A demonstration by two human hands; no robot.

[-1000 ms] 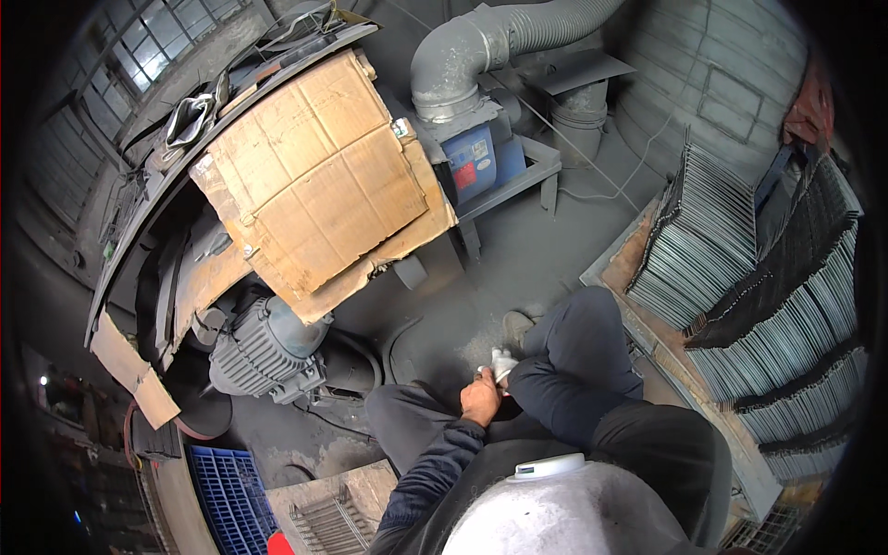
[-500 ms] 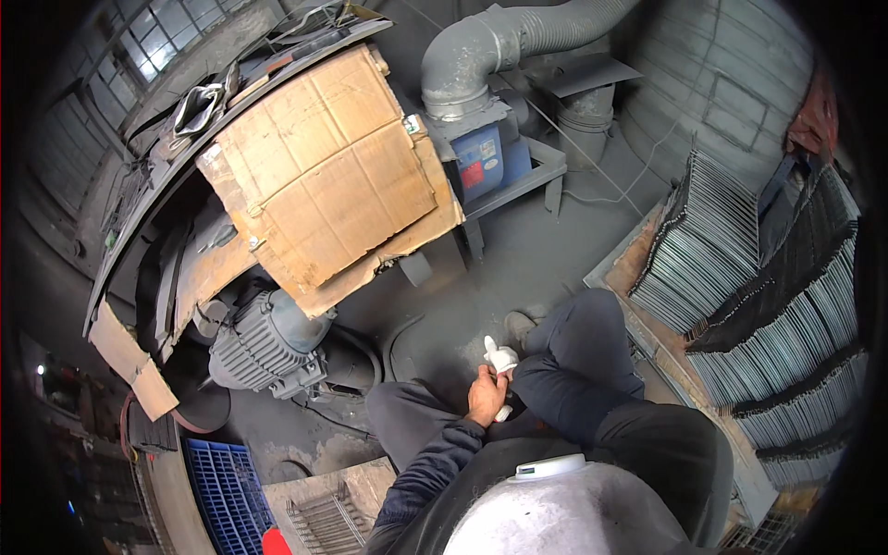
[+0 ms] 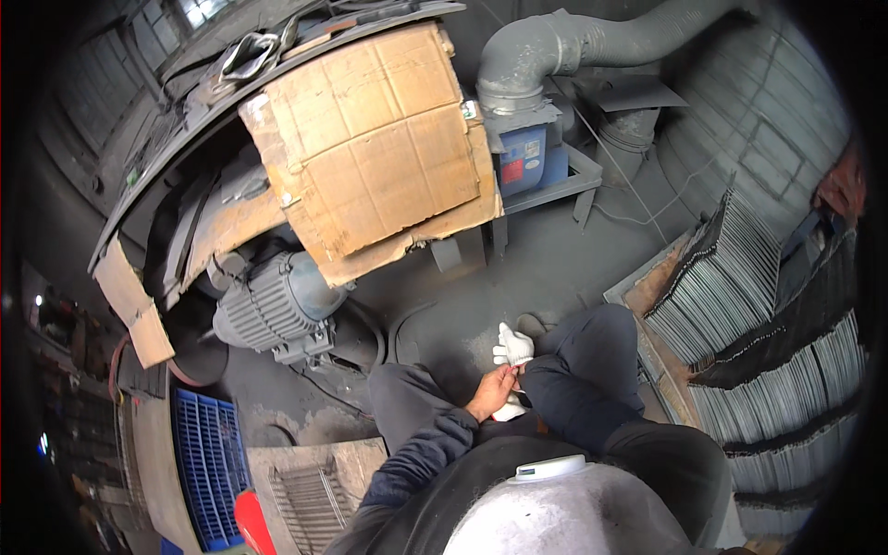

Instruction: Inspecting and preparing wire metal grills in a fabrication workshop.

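My bare left hand [image 3: 490, 394] reaches across my lap, its fingers pinched at the cuff of a white work glove [image 3: 520, 350]. That glove is on my right hand [image 3: 511, 342], which sits beyond the left one with its fingers spread and nothing in them. A second white glove [image 3: 508, 411] lies in my lap, just under the left hand and partly hidden by it. Dark sleeves cover both forearms, and my bent knees stand on either side.
A grey motor [image 3: 277, 305] stands left, below a bench with cardboard [image 3: 379, 139] hanging over it. Ahead is a blue blower [image 3: 524, 159] with a thick duct [image 3: 592, 46]. Stacked thin metal strips [image 3: 721, 277] fill the right. A blue plastic crate [image 3: 208, 462] and rods on a board [image 3: 314, 499] lie lower left.
My view has shifted, so the surroundings sit further right. The gloved right hand's fingers now spread more, and my left hand has moved up to the glove's cuff.
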